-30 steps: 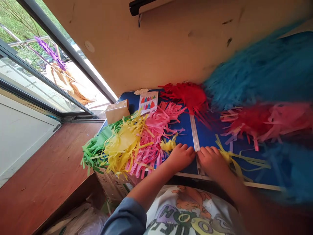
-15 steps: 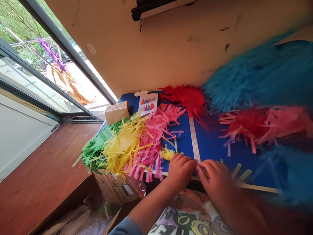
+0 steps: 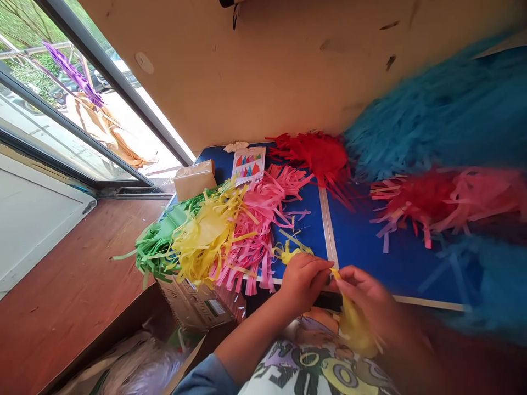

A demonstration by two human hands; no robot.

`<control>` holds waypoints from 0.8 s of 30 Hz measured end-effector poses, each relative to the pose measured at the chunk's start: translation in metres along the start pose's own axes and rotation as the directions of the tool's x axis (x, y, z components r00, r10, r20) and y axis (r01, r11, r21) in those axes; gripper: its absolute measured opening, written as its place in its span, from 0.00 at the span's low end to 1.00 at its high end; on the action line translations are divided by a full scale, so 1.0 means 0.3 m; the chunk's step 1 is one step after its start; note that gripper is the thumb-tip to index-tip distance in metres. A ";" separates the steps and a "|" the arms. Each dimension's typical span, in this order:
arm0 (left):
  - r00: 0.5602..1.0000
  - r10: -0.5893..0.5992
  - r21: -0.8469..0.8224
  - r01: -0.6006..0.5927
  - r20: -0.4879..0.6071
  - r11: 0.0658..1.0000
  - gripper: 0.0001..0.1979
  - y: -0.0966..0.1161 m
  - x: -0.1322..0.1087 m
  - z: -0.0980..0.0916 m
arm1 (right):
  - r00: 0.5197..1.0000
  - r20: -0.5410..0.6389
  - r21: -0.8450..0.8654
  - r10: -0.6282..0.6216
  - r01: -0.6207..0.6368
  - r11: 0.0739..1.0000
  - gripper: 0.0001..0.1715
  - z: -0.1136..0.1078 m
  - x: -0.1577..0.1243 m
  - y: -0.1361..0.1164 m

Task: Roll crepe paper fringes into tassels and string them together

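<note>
My left hand (image 3: 303,281) and my right hand (image 3: 366,299) meet at the near edge of the blue table (image 3: 362,241). Both pinch a yellow fringed paper piece (image 3: 354,328); its top sits between the fingertips and its strips hang down under my right hand over my shirt. A small crumpled yellow scrap (image 3: 288,253) lies on the table just beyond my left hand. Left of it lie heaps of pink fringe (image 3: 257,227), yellow fringe (image 3: 208,236) and green fringe (image 3: 158,241).
Red fringe (image 3: 319,153) lies at the table's far side, a red-and-pink bundle (image 3: 436,203) to the right, and a big blue fringe mass (image 3: 444,115) beyond it. A picture card (image 3: 248,164) and a brown box (image 3: 194,180) sit far left. A cardboard box (image 3: 197,304) stands below.
My hands have drawn back from the tabletop to its near edge and lifted the yellow fringed paper off the table; it now hangs below my right hand.
</note>
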State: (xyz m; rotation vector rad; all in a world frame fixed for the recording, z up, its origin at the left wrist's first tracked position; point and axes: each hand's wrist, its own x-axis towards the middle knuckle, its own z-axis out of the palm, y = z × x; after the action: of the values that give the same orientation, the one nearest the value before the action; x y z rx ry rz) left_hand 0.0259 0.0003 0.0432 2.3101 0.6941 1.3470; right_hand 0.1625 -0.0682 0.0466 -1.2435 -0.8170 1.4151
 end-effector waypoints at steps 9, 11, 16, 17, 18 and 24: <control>0.835 -0.489 -0.469 0.547 0.253 0.693 0.13 0.059 0.004 0.014 | 0.977 -0.127 -0.110 -0.169 0.156 0.982 0.16 -0.005 0.032 0.070; 0.825 -0.499 -0.480 0.562 0.265 0.674 0.13 0.069 0.004 0.015 | 0.957 -0.149 -0.209 -0.250 0.217 0.954 0.13 -0.007 0.034 0.077; 0.919 -0.380 -0.390 0.391 0.109 0.834 0.11 0.060 -0.008 0.026 | 0.881 -0.156 -0.470 -0.448 0.333 0.818 0.11 -0.008 0.028 0.060; 0.947 -0.313 -0.335 0.320 0.075 0.886 0.10 0.054 -0.012 0.027 | 0.850 -0.151 -0.536 -0.505 0.360 0.764 0.10 -0.010 0.024 0.051; 0.971 -0.235 -0.266 0.239 0.048 0.934 0.10 0.048 -0.017 0.028 | 0.808 -0.142 -0.602 -0.572 0.388 0.698 0.09 -0.012 0.020 0.040; 0.996 0.037 0.100 -0.045 0.080 0.994 0.10 0.039 -0.044 0.030 | 0.725 0.040 -0.721 -0.688 0.497 0.482 0.08 -0.028 -0.001 -0.021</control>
State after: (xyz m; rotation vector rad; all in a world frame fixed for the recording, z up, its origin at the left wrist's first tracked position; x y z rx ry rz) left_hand 0.0310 -0.0174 0.0361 2.4557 0.7098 1.2587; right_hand 0.1724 -0.0681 0.0506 -1.4296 -1.5072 0.3121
